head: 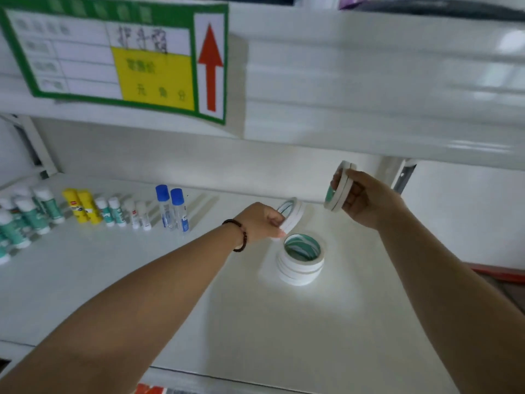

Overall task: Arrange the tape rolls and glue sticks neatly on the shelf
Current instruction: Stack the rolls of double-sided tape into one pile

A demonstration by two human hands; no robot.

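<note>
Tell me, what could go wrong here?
The right hand holds several thin white tape rolls in the air; one might slip from its grip. The left hand lifts another white roll beside the stacked white tape rolls, so a bump could topple the stack.

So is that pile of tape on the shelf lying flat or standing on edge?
Lying flat. The tape stack rests on the shelf with its green-lined hole facing up, rolls one on another.

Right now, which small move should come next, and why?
Probably lower the tape roll pinched by the left hand onto the stack of rolls just below it; the right hand holds more rolls waiting.
</note>
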